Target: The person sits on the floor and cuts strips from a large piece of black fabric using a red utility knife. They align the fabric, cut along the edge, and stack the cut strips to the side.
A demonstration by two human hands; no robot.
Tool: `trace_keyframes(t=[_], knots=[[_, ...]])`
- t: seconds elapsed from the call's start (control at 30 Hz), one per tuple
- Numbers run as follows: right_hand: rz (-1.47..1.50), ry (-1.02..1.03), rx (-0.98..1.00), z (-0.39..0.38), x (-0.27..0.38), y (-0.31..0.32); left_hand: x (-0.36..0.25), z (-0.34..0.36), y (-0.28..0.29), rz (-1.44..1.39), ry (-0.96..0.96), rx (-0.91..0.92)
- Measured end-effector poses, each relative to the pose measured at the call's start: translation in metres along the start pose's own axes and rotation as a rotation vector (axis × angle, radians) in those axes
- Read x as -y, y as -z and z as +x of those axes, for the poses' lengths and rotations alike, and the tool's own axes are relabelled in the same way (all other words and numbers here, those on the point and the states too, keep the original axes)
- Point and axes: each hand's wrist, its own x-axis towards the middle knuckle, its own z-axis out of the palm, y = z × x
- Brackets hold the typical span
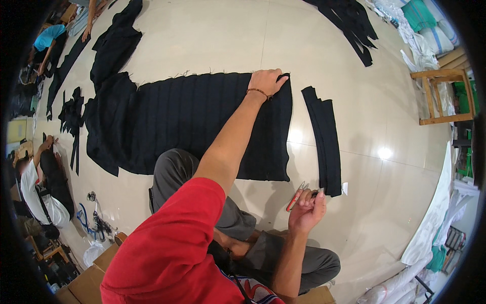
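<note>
Stretched across to the upper edge of a large black fabric piece (192, 126) with ridged vertical bands, my left hand (267, 83) grips it near the upper right corner, fingers bent. My right hand (309, 210) is low at the right, fingers curled around something small and dark that I cannot make out. Red-handled snips (293, 201) are right beside those fingers; whether they are held or lying down is unclear. A narrow stack of black strips (323, 137) lies to the right of the big piece, its lower end by my right hand.
Other black pieces (114, 48) and cut strips (349, 28) lie on the tiled floor (390, 197). Co-workers (50, 200) (50, 38) are at the left. A wooden stool (445, 96), sacks (435, 38) and white rolls (385, 289) line the right. Cardboard (76, 286) is at lower left.
</note>
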Motion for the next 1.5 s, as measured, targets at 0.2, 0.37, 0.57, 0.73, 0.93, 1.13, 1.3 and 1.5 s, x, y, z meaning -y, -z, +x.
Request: trace_keyframes(t=[0.2, 0.37, 0.57, 0.73, 0.93, 1.13, 1.3, 1.5], knots=[[0.011, -0.035, -0.054, -0.019, -0.009, 0.014, 0.002, 0.001, -0.003, -0.001, -0.001, 0.014], [-0.007, -0.044, -0.071, -0.029, -0.013, 0.024, 0.001, 0.001, -0.002, -0.006, 0.012, 0.015], [-0.043, -0.01, -0.143, -0.038, -0.013, 0.019, 0.002, 0.001, -0.003, -0.008, 0.015, 0.01], [-0.048, 0.006, -0.14, -0.045, -0.01, 0.022, -0.002, 0.0, -0.001, 0.004, 0.027, -0.002], [-0.077, 0.02, -0.148, -0.049, -0.007, 0.026, -0.009, 0.0, 0.009, 0.025, 0.06, 0.028], [-0.077, 0.014, -0.154, -0.053, -0.001, 0.025, -0.007, 0.0, 0.007, 0.023, 0.069, 0.043], [-0.071, 0.018, -0.159, -0.057, 0.002, 0.032, -0.008, 0.0, 0.006, 0.029, 0.077, 0.047], [-0.096, 0.017, -0.193, -0.062, 0.008, 0.03, -0.009, 0.0, 0.007, 0.031, 0.089, 0.047]])
